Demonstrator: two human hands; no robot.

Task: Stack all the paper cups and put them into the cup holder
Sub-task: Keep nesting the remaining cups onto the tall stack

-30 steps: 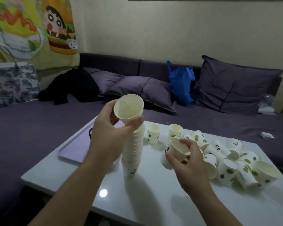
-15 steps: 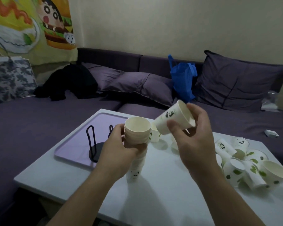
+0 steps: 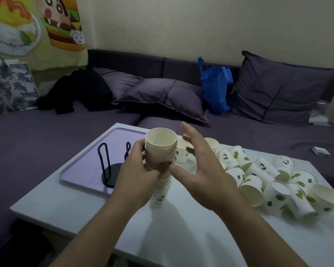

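both forearms come in from the bottom edge, angled up toward the middle of the white table [image 3: 181,237]. left hand [image 3: 137,176] wrapped around the upper-middle part of the cup stack [image 3: 160,162], fingers curled tight on it, thumb side toward camera. stack stands upright, its bottom cup at or very near the tabletop, can't tell if it touches; top cup mouth open upward. right hand [image 3: 199,170] just beside the stack on its right, palm facing the stack, fingers spread wide and holding nothing, thumb tip close to or brushing the stack near the left fingers. right of the hands, a pile of loose paper cups [image 3: 274,185] lies tipped over on the table, most on their sides, panda and green leaf prints, a couple upright behind the right hand. left of the stack, black wire cup holder [image 3: 110,168] stands on a lilac tray [image 3: 81,170], no cups in it. farther back, purple sofa [image 3: 46,135] with pillows [image 3: 278,91], blue bag [image 3: 216,87], black cloth [image 3: 79,91].
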